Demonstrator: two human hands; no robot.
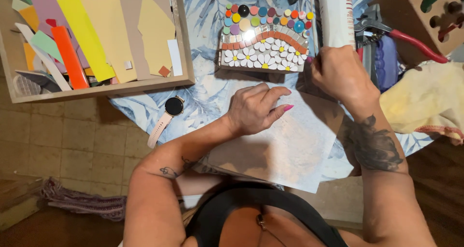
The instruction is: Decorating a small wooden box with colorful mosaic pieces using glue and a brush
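Item, nearest me: white paper sheet (285, 145), flat on the leaf-print tablecloth (208, 90); my left hand (256, 109) rests on it, fingers loosely curled, holding nothing. Beside it: wristwatch (166, 116), pale strap. Beyond: my right hand (340, 73), wrapped around a white bottle (337, 15). Farther: mosaic piece (265, 39) with daisies; wooden tray (186, 39) of coloured card.

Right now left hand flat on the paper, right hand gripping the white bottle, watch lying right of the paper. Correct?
One error: the watch lies left of the paper, per the head view. Left hand rests on the paper; right hand grips the white bottle.
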